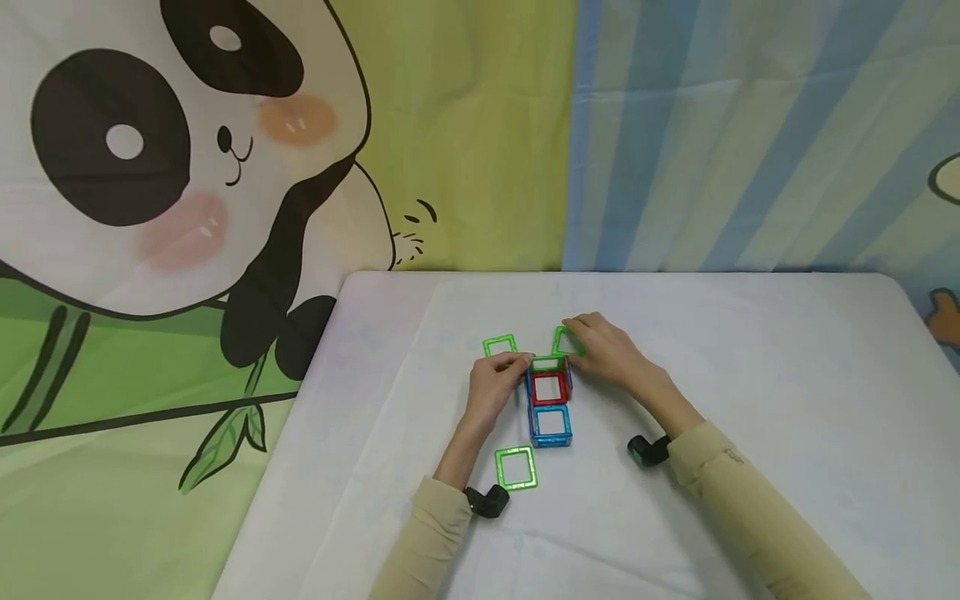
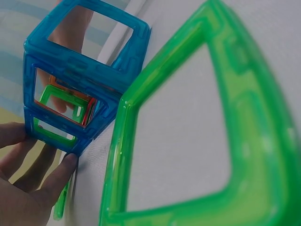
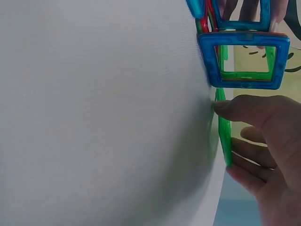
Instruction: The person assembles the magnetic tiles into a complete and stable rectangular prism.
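A small structure of square magnetic tiles stands on the table, with a blue tile (image 1: 551, 441) in front, a red tile (image 1: 535, 390) in the middle and a green tile (image 1: 547, 361) at the far end. My left hand (image 1: 491, 390) holds the structure's far left corner; in the left wrist view its fingertips touch the blue side tile (image 2: 51, 136). Beyond the structure's right side, my right hand (image 1: 611, 350) grips a loose green tile (image 3: 225, 134) between thumb and fingers, close to a blue side tile (image 3: 244, 84). Part of that green tile is hidden by the hand.
One green tile (image 1: 500, 339) lies behind the left hand. Another green tile (image 1: 516, 485) lies in front of the structure, near the left wrist. The white table (image 1: 772, 375) extends to both sides, and a curtain with a panda print (image 1: 465, 125) hangs behind it.
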`<state>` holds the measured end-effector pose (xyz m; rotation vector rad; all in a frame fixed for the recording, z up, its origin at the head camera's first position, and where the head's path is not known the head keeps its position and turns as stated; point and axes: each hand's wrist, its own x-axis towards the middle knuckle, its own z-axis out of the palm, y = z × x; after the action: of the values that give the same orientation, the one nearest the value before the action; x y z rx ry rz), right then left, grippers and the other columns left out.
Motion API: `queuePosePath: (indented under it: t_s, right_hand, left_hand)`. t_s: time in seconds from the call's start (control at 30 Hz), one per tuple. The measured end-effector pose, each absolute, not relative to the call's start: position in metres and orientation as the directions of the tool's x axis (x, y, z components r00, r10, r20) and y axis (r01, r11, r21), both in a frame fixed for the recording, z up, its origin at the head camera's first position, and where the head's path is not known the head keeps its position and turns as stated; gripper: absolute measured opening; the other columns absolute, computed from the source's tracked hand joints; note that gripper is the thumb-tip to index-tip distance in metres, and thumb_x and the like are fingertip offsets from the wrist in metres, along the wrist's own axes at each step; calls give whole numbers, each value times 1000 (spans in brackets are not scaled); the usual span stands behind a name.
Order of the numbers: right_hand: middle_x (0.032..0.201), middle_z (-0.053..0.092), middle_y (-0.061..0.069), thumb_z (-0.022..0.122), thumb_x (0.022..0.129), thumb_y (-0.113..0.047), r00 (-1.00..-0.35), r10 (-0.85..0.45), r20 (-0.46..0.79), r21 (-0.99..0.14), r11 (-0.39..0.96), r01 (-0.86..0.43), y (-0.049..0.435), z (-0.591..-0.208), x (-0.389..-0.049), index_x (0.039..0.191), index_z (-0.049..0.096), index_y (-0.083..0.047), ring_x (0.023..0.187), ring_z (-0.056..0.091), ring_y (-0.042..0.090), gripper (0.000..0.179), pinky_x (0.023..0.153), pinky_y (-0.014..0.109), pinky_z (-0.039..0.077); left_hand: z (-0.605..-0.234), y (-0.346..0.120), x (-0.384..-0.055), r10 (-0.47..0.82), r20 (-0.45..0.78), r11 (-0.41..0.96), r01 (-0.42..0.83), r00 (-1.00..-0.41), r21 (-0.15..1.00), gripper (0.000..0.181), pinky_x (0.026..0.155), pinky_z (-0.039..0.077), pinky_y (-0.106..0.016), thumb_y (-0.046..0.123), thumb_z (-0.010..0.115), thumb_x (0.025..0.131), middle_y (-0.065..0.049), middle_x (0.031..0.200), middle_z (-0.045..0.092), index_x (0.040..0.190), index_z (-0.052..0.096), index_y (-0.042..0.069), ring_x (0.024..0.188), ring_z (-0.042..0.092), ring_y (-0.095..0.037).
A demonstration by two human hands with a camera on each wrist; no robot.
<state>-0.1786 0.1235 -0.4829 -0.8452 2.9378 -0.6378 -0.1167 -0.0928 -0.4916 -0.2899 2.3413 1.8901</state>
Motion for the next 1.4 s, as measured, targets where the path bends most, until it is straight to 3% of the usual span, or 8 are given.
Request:
queuePosePath:
  t_s: [0.27, 0.43, 0.93, 1.4]
  right_hand:
    - [124, 62, 29, 86, 81, -15, -848, -500, 176, -351, 773, -528, 132, -482, -166, 132, 59, 11, 112, 61, 40, 64, 90, 52, 58]
    - [123, 60, 26, 85, 82, -17, -869, -472, 147, -391, 779, -490, 137, -479, -158, 135, 59, 9, 107, 59, 36, 64, 85, 50, 59]
    - [121, 56, 23, 83, 82, -10, -899, -429, 93, -559, 724, -404, 148, -480, -137, 131, 53, 7, 100, 57, 31, 60, 87, 47, 56]
    - [123, 59, 23, 84, 78, -2, -889, -443, 116, -683, 614, -396, 154, -483, -114, 129, 50, 7, 112, 63, 39, 61, 97, 53, 56]
  left_hand:
    - [-493, -94, -118, -80, -206, 207, -218, -975, 954, 27, 83, 60, -25, 34, 74, 95, -5, 108, 75, 107, 81, 10, 92, 67, -11]
    - [-491, -94, -119, -77, -210, 200, -222, -975, 954, 27, 84, 60, -26, 34, 74, 96, -6, 110, 75, 108, 81, 11, 95, 67, -12]
    - [-490, -95, -120, -70, -211, 198, -221, -975, 955, 25, 85, 61, -26, 30, 74, 96, -6, 109, 75, 109, 81, 10, 94, 67, -12]
    - [-491, -95, -118, -74, -216, 199, -227, -974, 953, 26, 86, 60, -25, 32, 74, 96, -5, 113, 76, 109, 80, 10, 98, 69, -12]
